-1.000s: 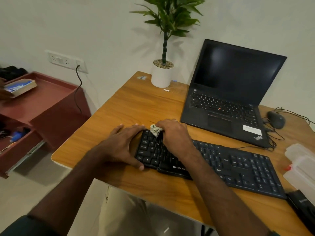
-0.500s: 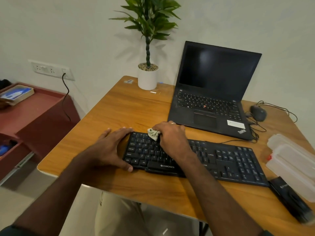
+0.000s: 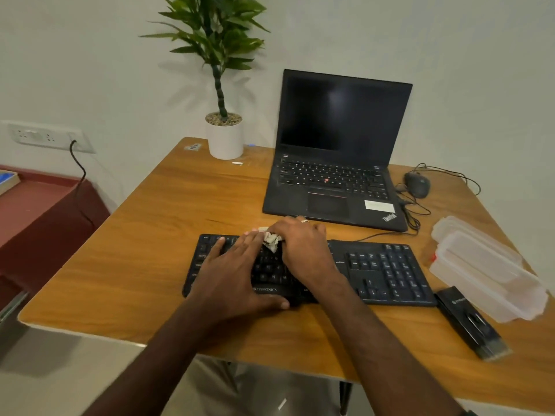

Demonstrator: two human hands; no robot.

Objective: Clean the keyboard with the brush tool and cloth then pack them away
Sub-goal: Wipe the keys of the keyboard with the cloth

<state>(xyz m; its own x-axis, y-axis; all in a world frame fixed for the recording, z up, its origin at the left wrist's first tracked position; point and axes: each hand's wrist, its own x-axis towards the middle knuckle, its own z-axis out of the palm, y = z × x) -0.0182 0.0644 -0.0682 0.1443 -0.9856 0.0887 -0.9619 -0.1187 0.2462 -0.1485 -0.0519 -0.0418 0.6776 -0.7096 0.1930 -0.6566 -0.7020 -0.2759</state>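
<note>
Right hand (image 3: 301, 250) clenched round crumpled cloth (image 3: 271, 241), rubbing keys. Left hand (image 3: 237, 274) flat, fingers straight, bracing keyboard (image 3: 387, 271) near tabletop (image 3: 168, 235) front edge, presumably against sliding.

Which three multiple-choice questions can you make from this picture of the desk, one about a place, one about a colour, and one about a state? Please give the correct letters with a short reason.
1. Where does the mouse lie?
A. right of the laptop
B. left of the plant pot
C. on the keyboard

2. What colour is the plant pot?
A. red
B. white
C. black

3. What does the right hand do?
A. rests flat on the table
B. holds the mouse
C. holds the crumpled cloth on the keys

Answers:
1. A, the mouse sits on the table beside the laptop's right edge.
2. B, the pot under the green plant is plain white.
3. C, its fingers curl round the cloth over the keyboard, while the left hand lies flat on the keys.
</note>
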